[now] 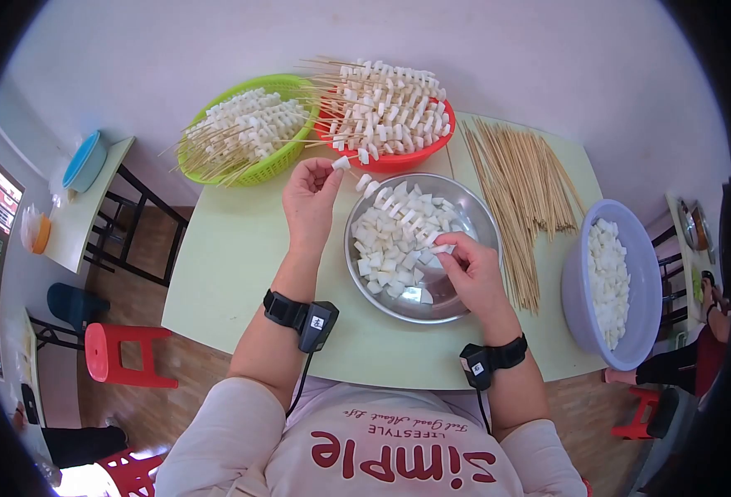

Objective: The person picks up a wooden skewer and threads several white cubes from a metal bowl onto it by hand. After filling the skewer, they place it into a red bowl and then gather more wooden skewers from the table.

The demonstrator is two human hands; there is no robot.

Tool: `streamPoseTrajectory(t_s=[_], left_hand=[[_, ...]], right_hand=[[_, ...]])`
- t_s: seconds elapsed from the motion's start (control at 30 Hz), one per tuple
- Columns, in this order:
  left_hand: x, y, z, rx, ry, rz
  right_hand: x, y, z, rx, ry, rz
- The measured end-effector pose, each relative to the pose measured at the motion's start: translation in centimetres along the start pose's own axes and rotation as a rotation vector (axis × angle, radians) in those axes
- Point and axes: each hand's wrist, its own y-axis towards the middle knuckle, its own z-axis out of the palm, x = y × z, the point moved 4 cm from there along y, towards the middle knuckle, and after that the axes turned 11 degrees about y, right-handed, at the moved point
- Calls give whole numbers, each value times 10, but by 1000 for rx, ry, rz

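A steel bowl (473, 211) holds many white chunks (386, 240). Above it a skewer threaded with several white pieces (403, 209) slants between my hands. My left hand (311, 199), at the bowl's upper left, pinches a white piece near the skewer's upper left end. At the lower right end, over the bowl, my right hand (472, 269) has its fingers closed on another white piece. Filled skewers are piled in a red basket (407, 160) and a green basket (278, 164) behind the bowl. Bare bamboo sticks (523, 182) lie to the right of the bowl.
A lavender tub (577, 290) of white chunks stands at the table's right edge. The pale green table (225, 273) is in front of me. A red stool (113, 356) and a side table with a blue basin (88, 161) are at left. Another person (709, 331) is at far right.
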Motion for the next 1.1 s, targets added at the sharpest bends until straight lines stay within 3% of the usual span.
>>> streamPoseTrajectory(t_s=[1.1], left_hand=[[-19, -19, 14, 20, 396, 272]], right_hand=[[-1, -1, -1, -20, 10, 19]])
